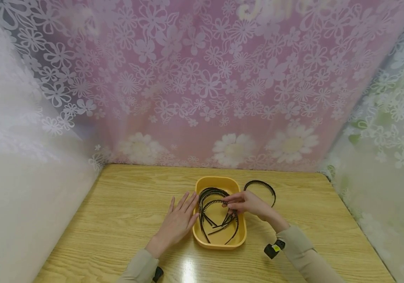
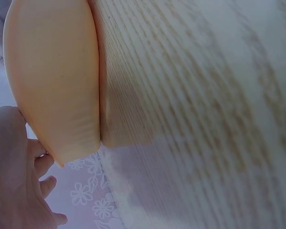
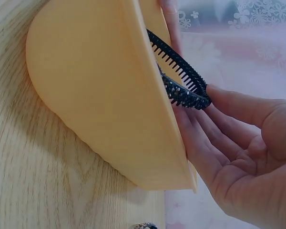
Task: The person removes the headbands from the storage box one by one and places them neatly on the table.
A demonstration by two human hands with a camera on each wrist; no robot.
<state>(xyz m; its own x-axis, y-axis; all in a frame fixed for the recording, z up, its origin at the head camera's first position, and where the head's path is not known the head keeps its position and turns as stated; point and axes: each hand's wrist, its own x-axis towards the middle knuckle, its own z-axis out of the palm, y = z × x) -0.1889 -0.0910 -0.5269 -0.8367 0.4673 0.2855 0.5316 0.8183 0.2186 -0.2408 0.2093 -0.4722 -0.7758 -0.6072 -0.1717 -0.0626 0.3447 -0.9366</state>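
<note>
A yellow plastic box [image 1: 219,247] holds several black toothed headbands [image 1: 213,189], overlapping one another. Over its right side, my right hand [image 1: 252,203] pinches one black headband [image 3: 187,98] between thumb and fingers. In the right wrist view this headband shows comb teeth and small sparkling stones, and part of it is hidden behind the box wall. My left hand [image 1: 178,222] rests against the box's left rim with fingers extended. The left wrist view shows its fingers [image 2: 45,164] touching the rim.
Another black toothed headband [image 1: 259,182] lies on the wooden table [image 1: 134,204] just right of the box, partly hidden by my right hand. A pink flowered curtain [image 1: 194,98] stands behind the table, with pale sheets at both sides.
</note>
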